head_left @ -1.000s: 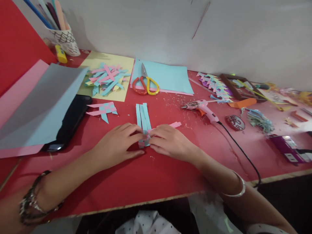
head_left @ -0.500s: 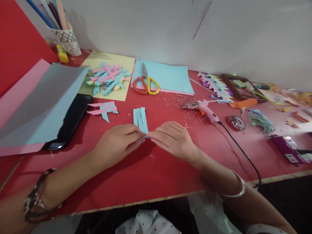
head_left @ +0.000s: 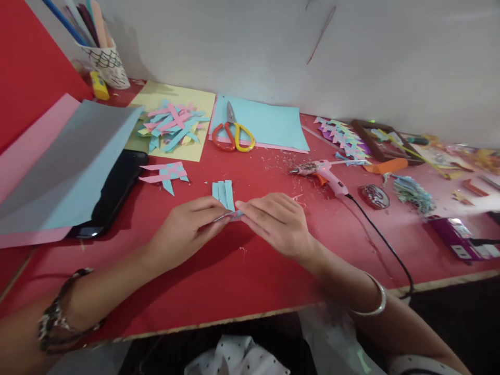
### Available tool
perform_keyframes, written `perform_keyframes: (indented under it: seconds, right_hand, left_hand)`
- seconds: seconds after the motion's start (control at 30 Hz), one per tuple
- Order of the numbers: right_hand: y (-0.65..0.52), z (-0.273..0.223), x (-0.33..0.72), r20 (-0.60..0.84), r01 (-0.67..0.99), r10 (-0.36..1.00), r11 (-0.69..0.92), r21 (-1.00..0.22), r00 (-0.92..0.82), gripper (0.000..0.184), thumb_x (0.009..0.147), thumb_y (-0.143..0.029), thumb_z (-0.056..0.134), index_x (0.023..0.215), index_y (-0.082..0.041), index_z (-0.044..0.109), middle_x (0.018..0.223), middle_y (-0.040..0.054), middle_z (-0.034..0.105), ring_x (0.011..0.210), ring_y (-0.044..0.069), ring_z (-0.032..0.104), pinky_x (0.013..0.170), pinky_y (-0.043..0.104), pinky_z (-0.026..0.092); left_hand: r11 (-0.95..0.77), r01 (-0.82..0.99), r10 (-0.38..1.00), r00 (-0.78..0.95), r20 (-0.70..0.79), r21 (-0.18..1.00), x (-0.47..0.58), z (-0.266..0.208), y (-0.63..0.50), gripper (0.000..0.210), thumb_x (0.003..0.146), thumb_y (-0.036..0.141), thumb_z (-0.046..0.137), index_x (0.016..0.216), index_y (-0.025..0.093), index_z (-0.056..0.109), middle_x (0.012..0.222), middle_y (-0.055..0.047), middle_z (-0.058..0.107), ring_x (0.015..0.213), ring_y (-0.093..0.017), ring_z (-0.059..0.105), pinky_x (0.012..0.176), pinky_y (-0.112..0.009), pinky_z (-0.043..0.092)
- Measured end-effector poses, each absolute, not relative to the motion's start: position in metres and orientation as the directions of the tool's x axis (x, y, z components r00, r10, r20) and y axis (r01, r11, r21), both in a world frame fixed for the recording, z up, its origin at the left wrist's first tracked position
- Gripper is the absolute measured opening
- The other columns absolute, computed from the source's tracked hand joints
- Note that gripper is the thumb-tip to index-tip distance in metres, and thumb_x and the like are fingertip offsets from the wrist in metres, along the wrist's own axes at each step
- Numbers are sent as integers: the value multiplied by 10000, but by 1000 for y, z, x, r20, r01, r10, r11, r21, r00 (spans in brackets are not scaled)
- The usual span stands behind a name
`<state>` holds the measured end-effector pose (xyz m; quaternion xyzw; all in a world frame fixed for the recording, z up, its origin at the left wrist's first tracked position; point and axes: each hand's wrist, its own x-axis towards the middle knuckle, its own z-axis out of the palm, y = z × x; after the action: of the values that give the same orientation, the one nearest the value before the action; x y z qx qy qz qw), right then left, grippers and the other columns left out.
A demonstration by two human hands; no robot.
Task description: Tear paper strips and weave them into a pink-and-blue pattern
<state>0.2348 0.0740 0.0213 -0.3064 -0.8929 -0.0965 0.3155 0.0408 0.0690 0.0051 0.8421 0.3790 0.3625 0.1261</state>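
Observation:
Between my two hands is a small folded paper strip [head_left: 236, 214], pale blue with some pink, held just above the red table. My left hand [head_left: 191, 229] pinches its left end, and my right hand [head_left: 277, 221] pinches its right end. Fingers hide most of the strip. Right behind the fingertips lie several light blue paper strips [head_left: 223, 194] side by side, their near ends partly covered. A woven pink and blue paper fish [head_left: 169, 173] rests on the table, beyond my left hand and to its left.
Scissors [head_left: 233, 130] lie on blue paper [head_left: 273, 122]; loose strips [head_left: 175, 125] pile on yellow paper [head_left: 191, 152]. To the right are a pink glue gun [head_left: 326, 174] with its cord and a purple power strip [head_left: 455, 239]. A black device [head_left: 117, 192] sits left under paper sheets.
My hands have shifted slightly, and the held strip is turned so more of its face shows. The light blue strips behind it appear a little shorter in view. Both hands keep their pinch.

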Motion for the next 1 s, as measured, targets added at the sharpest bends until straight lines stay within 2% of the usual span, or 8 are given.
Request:
perform_keyframes:
  seconds: [0.33,0.43,0.53,0.63,0.7,0.8,0.9,1.0]
  right_hand:
    - [72,26,232,679,606,465,795,-38,-567,175,838,-156,490,896,-233,637,732,-12,652,644,95,541,658,245,430]
    - [72,29,231,664,620,486,783,-42,-568,175,849,-189,478,921,-261,620,751,-18,638,657,99,536,729,275,423]
    - [70,33,232,717,660,482,750,-40,-504,154,840,-256,479,949,-272,587,818,14,612,746,141,544,786,337,399]
    - [67,35,233,814,670,428,739,-65,-393,64,817,-250,485,851,-246,539,753,31,572,691,158,520,685,337,400]
    - [67,34,232,822,634,446,761,-139,-355,37,806,-211,487,775,-231,488,681,14,535,634,142,496,623,312,394]
    - [70,29,230,713,598,652,688,-411,-259,52,791,-208,502,768,-216,457,684,1,514,665,133,502,628,287,412]
    - [73,22,228,452,520,855,515,-682,-254,194,769,-282,543,931,-198,478,910,49,559,872,155,533,760,309,436]
    - [75,18,225,332,399,877,459,-794,-348,263,756,-311,570,985,-201,502,1043,64,541,1029,168,492,888,334,393]
  left_hand:
    - [-741,512,662,444,604,435,40,8,67,162,852,168,434,786,189,580,741,7,644,628,-74,576,576,-162,454]
    - [-736,524,665,441,602,429,41,10,66,160,851,172,433,786,198,577,762,2,651,639,-84,585,581,-175,458]
    - [-722,505,680,391,620,473,41,14,67,140,836,167,459,749,180,568,700,6,627,602,-75,568,550,-162,443]
    - [-648,507,753,311,580,569,39,21,70,209,830,179,458,635,173,534,558,40,544,492,-57,504,472,-156,399]
    - [-580,506,808,263,527,638,36,24,71,261,829,188,447,574,177,506,503,58,499,462,-52,482,454,-155,384]
    - [-487,455,866,138,482,746,32,26,73,270,823,202,440,563,183,509,468,77,499,439,-49,477,433,-150,375]
    - [-430,379,892,37,450,820,32,25,74,285,810,218,439,533,187,499,439,78,508,410,-56,467,404,-160,367]
    - [-405,324,909,44,414,855,32,24,73,274,792,228,458,526,195,512,449,66,535,423,-68,492,428,-170,394]
